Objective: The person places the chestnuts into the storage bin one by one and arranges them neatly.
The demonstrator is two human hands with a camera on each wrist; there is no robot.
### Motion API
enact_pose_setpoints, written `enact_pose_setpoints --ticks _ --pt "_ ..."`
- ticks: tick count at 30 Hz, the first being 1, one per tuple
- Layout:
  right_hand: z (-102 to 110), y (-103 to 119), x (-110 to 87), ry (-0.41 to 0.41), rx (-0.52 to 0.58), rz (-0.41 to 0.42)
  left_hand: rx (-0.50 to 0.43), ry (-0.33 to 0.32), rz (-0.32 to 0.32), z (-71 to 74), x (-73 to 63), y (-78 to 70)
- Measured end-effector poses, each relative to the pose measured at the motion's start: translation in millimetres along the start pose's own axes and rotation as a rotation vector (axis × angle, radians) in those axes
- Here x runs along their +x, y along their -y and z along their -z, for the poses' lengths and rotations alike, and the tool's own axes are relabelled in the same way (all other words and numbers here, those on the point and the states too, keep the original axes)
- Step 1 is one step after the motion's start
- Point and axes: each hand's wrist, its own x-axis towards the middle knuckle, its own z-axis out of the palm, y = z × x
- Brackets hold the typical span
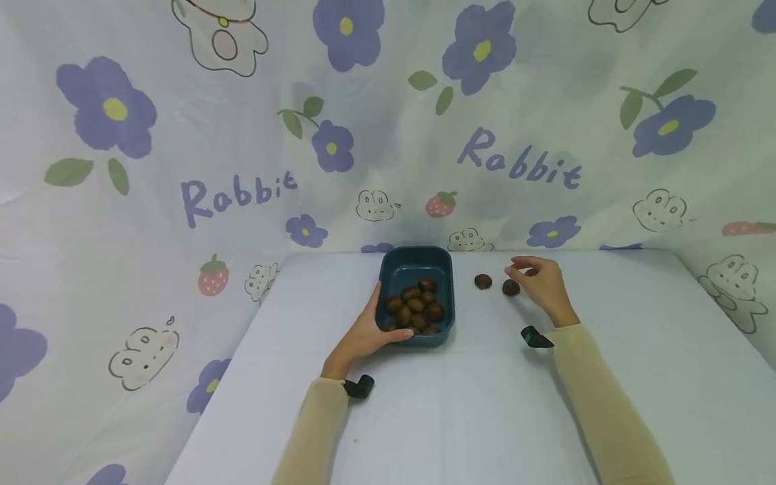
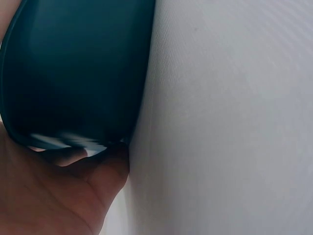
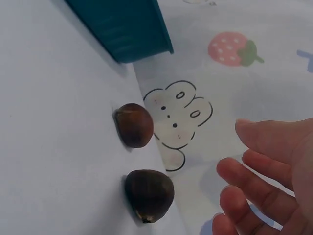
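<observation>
A dark teal rectangular box (image 1: 448, 269) stands on the table with several brown chestnuts (image 1: 415, 304) heaped toward its near end. My left hand (image 1: 366, 330) grips its near left corner, thumb along the front rim and fingers against the left side. In the left wrist view the box wall (image 2: 83, 73) fills the upper left, over the hand (image 2: 54, 191). My right hand (image 1: 542, 283), fingers loosely bent and holding nothing, hovers right of the box. Below it lie a chestnut (image 3: 134, 126) and a darker chestnut (image 3: 149, 196). Another chestnut (image 1: 531, 273) is partly hidden behind the right hand.
White cloth covers the table (image 1: 473, 404). Behind it hangs a pale curtain (image 1: 394, 148) printed with flowers, rabbits and strawberries, meeting the table's back edge just past the box. Black wrist cameras sit at the left cuff (image 1: 330, 387) and the right cuff (image 1: 566, 333).
</observation>
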Motion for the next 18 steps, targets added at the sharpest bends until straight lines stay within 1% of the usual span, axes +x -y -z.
enact_pose_setpoints --ticks 7,11,18 --pt "-1 -9 -1.4 0.037 -0.030 -0.014 0.004 0.002 0.010 -1.2 -0.6 -1.4" --pt "-1 -14 -2.7 0.074 -0.046 -0.051 0.000 0.004 0.019 -1.4 -1.6 -1.9" --pt "-3 -22 0.7 0.117 -0.050 -0.064 -0.009 -0.005 0.009 -1.5 -0.8 -2.0"
